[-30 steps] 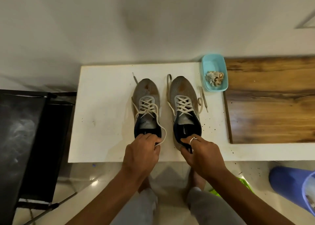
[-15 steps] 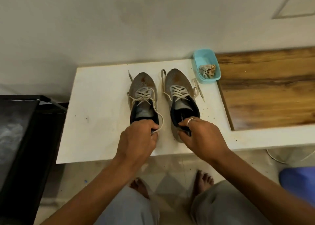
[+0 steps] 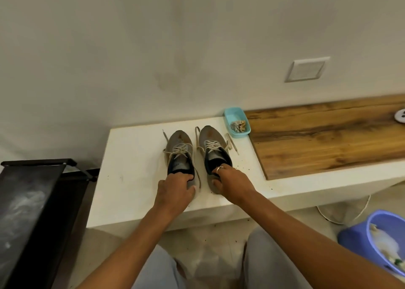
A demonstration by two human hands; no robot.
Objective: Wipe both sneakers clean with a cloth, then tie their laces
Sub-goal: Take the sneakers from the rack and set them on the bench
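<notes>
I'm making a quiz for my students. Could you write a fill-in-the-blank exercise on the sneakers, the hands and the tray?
1. The left hand grips the left sneaker at its ____.
2. The laces of the right sneaker, gripped by the right hand, lie ____.
3. The turquoise tray with the cloth stands to the ____ of both sneakers.
Missing words: heel, untied, right.

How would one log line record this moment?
left hand: grips left sneaker heel | right hand: grips right sneaker heel | laces: untied
</notes>
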